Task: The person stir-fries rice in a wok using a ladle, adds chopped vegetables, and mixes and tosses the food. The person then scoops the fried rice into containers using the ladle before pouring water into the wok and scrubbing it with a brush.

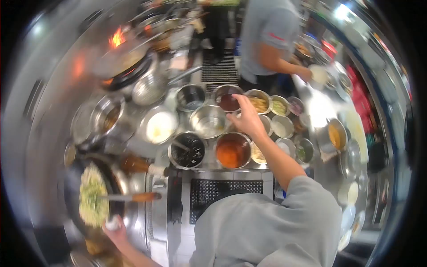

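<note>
Left hand (116,229): fingers closed round the wok (91,196) handle, nearest the body; wok holds greenish rice, likely heavy, best gripped at the handle. Ladle (133,197) rests across it. Right hand (247,120): fingers loosely spread, empty, above the seasoning bowls, by the orange sauce bowl (232,150). Farther off, blurred: another person (271,40).

free: floor mat (224,192) aisle (centre) | blocked: crowded bowls (209,120) — co-worker (269,35) beyond

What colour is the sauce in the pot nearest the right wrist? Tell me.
Orange-red, in the sauce pot, head view.
</note>
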Action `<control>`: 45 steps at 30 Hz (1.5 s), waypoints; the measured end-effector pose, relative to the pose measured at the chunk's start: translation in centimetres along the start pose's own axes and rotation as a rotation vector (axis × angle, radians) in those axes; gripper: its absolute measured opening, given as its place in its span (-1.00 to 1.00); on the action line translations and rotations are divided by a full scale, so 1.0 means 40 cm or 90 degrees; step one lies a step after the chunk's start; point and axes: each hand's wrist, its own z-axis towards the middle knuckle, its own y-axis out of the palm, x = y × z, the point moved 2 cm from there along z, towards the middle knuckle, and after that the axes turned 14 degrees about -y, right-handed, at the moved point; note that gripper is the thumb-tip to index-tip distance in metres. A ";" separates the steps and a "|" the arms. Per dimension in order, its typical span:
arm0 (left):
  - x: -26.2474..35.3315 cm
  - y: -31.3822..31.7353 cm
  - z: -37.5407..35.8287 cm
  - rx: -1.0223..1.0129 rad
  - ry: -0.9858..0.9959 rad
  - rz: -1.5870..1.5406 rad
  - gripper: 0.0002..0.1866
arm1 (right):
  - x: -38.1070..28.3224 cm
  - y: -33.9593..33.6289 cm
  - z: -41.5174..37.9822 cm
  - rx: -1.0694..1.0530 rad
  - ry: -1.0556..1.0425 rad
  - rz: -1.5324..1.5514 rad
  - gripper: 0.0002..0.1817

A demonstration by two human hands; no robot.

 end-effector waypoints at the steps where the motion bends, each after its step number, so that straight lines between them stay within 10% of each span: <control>1: -0.007 0.012 -0.014 -0.020 -0.053 -0.015 -0.55 | -0.117 0.007 0.039 0.013 -0.036 0.056 -0.40; 4: 0.009 -0.039 0.049 -0.191 0.014 -0.092 -0.58 | -0.461 0.206 0.106 -0.223 -0.186 0.567 -0.57; 7: -0.017 -0.054 0.060 -0.071 0.037 -0.186 -0.70 | -0.778 0.415 0.054 -0.465 -0.562 0.388 -0.51; 10: -0.038 -0.019 0.040 -0.117 0.034 -0.101 -0.77 | -0.770 0.625 -0.028 -0.798 -0.546 0.090 -0.40; 14: -0.045 -0.009 0.037 -0.159 0.025 -0.068 -0.83 | -0.752 0.643 0.036 -0.719 -0.544 0.221 -0.34; 17: -0.039 0.001 -0.021 -0.180 -0.036 -0.049 -0.90 | -0.932 0.447 0.125 -0.909 -0.264 0.112 -0.43; 20: -0.014 0.014 -0.022 -0.124 -0.054 -0.057 -0.91 | -0.862 0.464 0.137 -0.856 -0.443 0.150 -0.43; 25: -0.106 0.015 0.008 -0.117 0.107 -0.082 -0.93 | -0.882 0.663 0.047 -0.874 -0.359 0.225 -0.42; 29: -0.168 0.028 -0.193 -0.110 0.097 -0.089 -0.90 | -0.855 0.452 0.233 -1.149 -0.213 0.324 -0.40; 33: -0.123 -0.010 0.042 -0.125 0.185 -0.095 -0.83 | -0.824 0.587 0.159 -1.003 -0.446 0.256 -0.59; 39: -0.229 0.050 -0.173 0.055 0.122 -0.083 -0.83 | -0.798 0.554 0.086 -0.814 -0.445 0.428 -0.68; 45: -0.236 0.051 -0.232 -0.035 0.121 -0.076 -0.84 | -0.738 0.304 0.234 -1.171 -0.240 0.309 -0.74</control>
